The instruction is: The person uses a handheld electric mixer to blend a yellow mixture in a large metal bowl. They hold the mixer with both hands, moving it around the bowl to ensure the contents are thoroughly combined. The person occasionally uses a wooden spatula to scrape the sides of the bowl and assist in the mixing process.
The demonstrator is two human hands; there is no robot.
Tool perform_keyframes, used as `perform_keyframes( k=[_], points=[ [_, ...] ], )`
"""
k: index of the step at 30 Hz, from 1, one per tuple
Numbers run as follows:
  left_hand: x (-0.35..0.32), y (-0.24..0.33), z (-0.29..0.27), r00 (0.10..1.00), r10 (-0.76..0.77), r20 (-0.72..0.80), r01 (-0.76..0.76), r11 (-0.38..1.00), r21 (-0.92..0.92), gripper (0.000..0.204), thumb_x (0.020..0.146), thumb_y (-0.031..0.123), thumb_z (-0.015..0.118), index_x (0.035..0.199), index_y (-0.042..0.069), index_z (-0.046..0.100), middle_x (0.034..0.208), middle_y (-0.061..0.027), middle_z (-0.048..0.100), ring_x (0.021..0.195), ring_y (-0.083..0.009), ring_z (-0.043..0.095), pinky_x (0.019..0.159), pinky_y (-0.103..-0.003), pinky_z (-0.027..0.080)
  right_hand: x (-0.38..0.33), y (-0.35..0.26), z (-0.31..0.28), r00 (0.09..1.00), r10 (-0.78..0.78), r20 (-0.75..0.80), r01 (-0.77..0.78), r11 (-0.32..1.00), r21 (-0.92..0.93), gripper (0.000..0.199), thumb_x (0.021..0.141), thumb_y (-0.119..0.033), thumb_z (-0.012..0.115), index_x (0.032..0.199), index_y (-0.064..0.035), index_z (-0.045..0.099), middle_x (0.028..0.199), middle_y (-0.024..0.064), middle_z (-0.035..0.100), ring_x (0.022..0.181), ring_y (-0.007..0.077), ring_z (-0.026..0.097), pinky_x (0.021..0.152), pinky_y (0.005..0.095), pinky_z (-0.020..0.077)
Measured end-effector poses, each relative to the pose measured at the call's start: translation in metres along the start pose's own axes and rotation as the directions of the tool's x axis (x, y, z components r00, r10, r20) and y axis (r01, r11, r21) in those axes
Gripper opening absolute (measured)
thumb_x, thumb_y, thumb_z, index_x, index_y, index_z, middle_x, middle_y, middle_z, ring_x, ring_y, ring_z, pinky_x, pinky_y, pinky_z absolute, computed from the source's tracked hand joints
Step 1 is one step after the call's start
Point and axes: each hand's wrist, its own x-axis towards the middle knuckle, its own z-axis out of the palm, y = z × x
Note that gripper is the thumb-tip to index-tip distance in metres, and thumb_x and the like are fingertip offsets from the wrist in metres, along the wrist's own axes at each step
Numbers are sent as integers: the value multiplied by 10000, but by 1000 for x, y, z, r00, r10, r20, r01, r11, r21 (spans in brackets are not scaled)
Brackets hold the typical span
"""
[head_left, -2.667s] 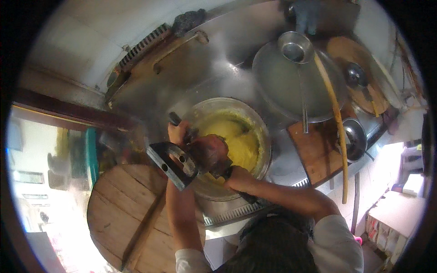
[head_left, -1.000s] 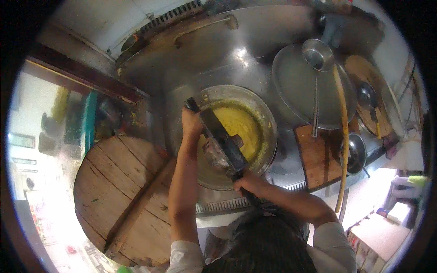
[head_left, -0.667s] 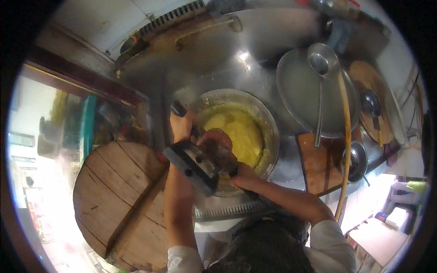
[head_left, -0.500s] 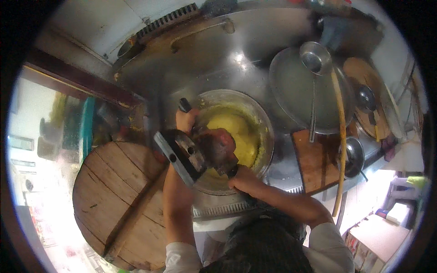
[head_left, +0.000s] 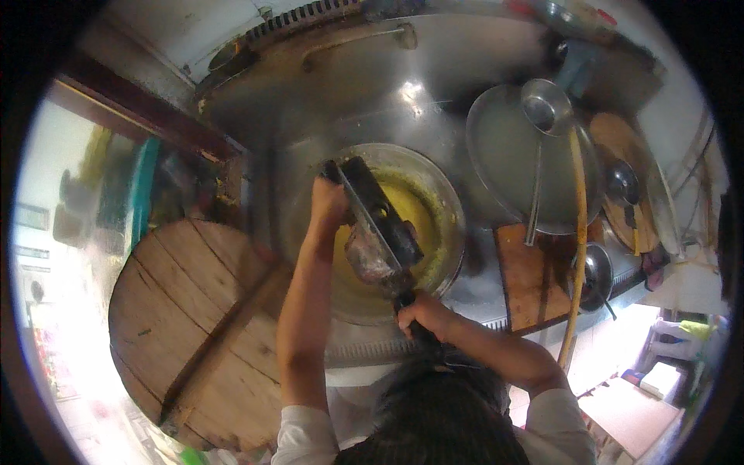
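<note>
The left hand point(head_left: 329, 203) is wrapped round the upper black handle point(head_left: 332, 172) of a dark metal tool with a long rectangular bar point(head_left: 368, 194); the right hand point(head_left: 426, 314) is closed round its lower black handle point(head_left: 403, 293) — the tool tilted above a round steel pot point(head_left: 453, 225) of yellow food point(head_left: 422, 209). The pot sits near the front edge of a stainless-steel counter point(head_left: 484, 279) — a brown rectangular wooden board point(head_left: 523, 271) lies along that edge, further right, and a round plank-wood disc point(head_left: 186, 310) is at the left.
</note>
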Motion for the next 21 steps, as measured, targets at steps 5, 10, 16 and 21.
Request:
perform_keyframes(
  k=[5,10,16,21],
  points=[
    [2,33,-11,970,-205,-130,177,964,-200,78,709,35,570,784,13,571,774,-86,621,605,-115,530,532,-297,434,40,6,-2,998,-68,-7,67,994,-88,71,598,-51,621,611,-17,560,515,77,536,473,167,548,441,312,425],
    [7,58,-19,973,-76,-218,87,995,42,226,618,84,633,824,7,583,749,-47,612,639,-127,549,565,-289,433,58,-13,-12,982,-179,-66,137,899,-415,127,570,-82,635,632,0,561,527,95,558,475,179,563,455,315,434],
    [25,60,2,978,-161,-134,180,973,145,247,603,172,649,769,-5,603,663,-62,606,622,-170,574,589,-320,443,25,-39,-15,954,-258,-154,152,857,-492,109,592,-89,633,635,-4,580,517,71,552,458,179,556,458,316,425],
    [72,-43,-18,919,283,274,-391,740,548,166,671,229,649,776,115,592,715,-143,567,648,-290,587,543,-348,435,5,-28,-15,973,-187,-135,129,928,-350,109,573,-76,640,561,-6,557,510,81,552,469,178,555,452,315,407]
  ],
)
